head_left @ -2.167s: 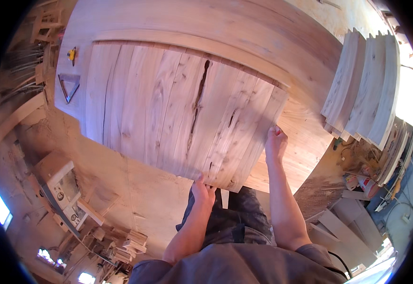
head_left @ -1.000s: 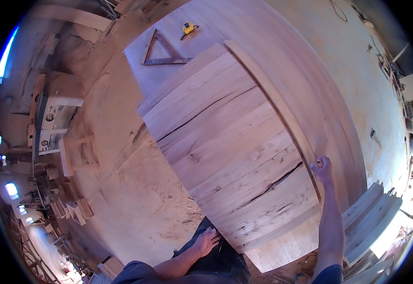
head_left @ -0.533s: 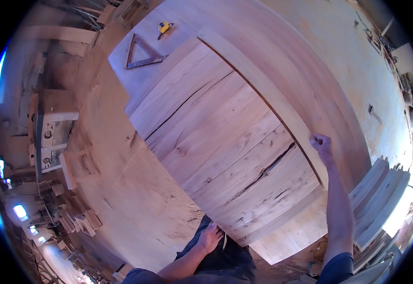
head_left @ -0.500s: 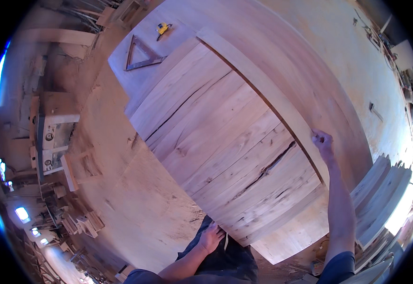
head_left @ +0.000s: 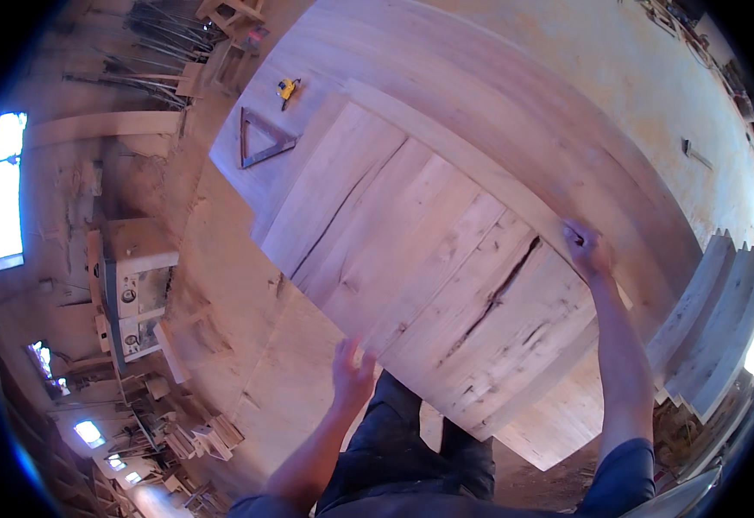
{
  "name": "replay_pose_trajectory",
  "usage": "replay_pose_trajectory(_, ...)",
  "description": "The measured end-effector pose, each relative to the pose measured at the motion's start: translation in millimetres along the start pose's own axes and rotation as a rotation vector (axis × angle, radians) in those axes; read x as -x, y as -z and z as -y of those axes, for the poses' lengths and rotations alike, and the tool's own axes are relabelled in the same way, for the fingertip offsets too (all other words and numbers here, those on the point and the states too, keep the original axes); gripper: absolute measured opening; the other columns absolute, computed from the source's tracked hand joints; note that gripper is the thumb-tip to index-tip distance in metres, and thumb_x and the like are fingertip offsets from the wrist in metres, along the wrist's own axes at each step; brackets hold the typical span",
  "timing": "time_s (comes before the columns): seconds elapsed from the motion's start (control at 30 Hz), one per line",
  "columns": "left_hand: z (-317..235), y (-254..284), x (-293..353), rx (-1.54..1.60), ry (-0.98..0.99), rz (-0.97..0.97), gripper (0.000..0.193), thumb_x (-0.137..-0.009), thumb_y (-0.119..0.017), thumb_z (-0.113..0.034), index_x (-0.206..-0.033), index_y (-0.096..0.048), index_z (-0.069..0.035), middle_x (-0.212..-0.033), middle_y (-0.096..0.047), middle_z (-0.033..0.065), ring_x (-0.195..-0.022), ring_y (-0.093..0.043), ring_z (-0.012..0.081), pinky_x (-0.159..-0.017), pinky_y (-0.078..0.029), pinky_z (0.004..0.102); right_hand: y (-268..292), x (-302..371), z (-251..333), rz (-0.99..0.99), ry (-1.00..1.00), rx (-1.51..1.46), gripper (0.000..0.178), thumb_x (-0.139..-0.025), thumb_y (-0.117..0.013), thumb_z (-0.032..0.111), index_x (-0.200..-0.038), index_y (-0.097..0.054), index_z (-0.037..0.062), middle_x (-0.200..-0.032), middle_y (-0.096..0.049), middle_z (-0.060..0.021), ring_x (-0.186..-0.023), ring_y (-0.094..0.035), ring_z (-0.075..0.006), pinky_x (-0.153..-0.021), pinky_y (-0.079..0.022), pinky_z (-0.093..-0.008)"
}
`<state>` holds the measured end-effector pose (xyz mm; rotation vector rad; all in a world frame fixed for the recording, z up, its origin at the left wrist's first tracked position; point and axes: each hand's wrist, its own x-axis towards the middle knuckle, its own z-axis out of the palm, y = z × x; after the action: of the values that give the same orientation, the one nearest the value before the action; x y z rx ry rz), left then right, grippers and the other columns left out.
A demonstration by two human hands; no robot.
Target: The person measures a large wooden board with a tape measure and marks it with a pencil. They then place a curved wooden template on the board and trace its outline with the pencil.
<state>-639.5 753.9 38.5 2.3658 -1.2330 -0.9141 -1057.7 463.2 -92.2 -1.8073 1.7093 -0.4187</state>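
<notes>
Several planks edge to edge make up the wood panel (head_left: 429, 268), head view, lying flat on the tabletop (head_left: 567, 147), btwn the person's hands. Left hand (head_left: 353, 373) is at the near left edge, blurred, fingers apart & nothing held; can't tell if fingertips touch wood. Right hand (head_left: 590, 250) is at the far right, fingers curled in at the wood strip (head_left: 472, 164) that runs along the panel's far edge; can't tell if it's pinching the strip or just resting.

Handling, my guess: panel prob. heavy & stiff, awkward for 1 person b/c of its spread; dry sawn faces shouldn't be slippery. Best hold = both hands on opposite edges, well apart, w/ support under the middle. Keep pressure off the open crack, prob. its weak spot. Strip looks lighter, may flex a bit; hold near its ends.

Looks: pale pinkish-brown, straight grain, plank seams running near to far, 1 long dark crack toward the right, a thinner dark line toward the left, small knots etc. near the right end. Triangle square (head_left: 271, 153) & small yellow tool (head_left: 287, 87) lie beyond its far left corner.
</notes>
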Motion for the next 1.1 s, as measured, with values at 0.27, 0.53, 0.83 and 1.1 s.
replay_pose_trajectory(0.27, -189, -108, -306, -0.133, -1.005, -0.024, 0.039, -0.09, -0.067, -0.016, -0.127, -0.061, -0.004, -0.138, -0.055, 0.018, -0.132, -0.048, 0.0371, -0.116, -0.031, 0.0524, -16, 0, -11, -0.197, 0.292, 0.087, 0.023, -0.093, -0.067, 0.015, -0.114, -0.074, 0.0093, -0.079, -0.07, -0.014, -0.07, -0.068, -0.0322, -0.063, -0.053, -0.0423)
replay_pose_trajectory(0.53, -207, -117, -388, -0.335, -0.963, 0.172, 0.026, -0.1, -0.057, -0.031, -0.096, -0.077, -0.014, -0.097, -0.07, 0.0062, -0.108, -0.058, 0.0244, -0.101, -0.036, 0.0436, -20, -16, 23, -0.159, 0.263, 0.177, 0.016, -0.093, -0.067, 0.012, -0.107, -0.073, 0.0072, -0.067, -0.059, -0.0098, -0.059, -0.058, -0.0291, -0.056, -0.046, -0.0399)
replay_pose_trajectory(0.83, -215, -148, -368, -0.322, -1.094, 0.225, 0.022, -0.096, -0.06, -0.028, -0.087, -0.076, -0.015, -0.092, -0.071, 0.0043, -0.098, -0.061, 0.0247, -0.096, -0.04, 0.0412, -3, 3, -3, -0.116, 0.209, 0.119, 0.017, -0.091, -0.064, 0.007, -0.106, -0.072, 0.0042, -0.068, -0.059, -0.0116, -0.059, -0.058, -0.0272, -0.055, -0.046, -0.0387)
replay_pose_trajectory(1.1, -224, -142, -361, -0.198, -0.958, -0.008, 0.033, -0.094, -0.062, -0.027, -0.068, -0.072, -0.009, -0.077, -0.064, 0.0085, -0.093, -0.055, 0.0272, -0.092, -0.04, 0.0423, -42, -49, 54, -0.047, 0.184, 0.003, 0.026, -0.088, -0.066, 0.007, -0.113, -0.072, 0.007, -0.071, -0.063, -0.0148, -0.061, -0.061, -0.0304, -0.057, -0.048, -0.0417)
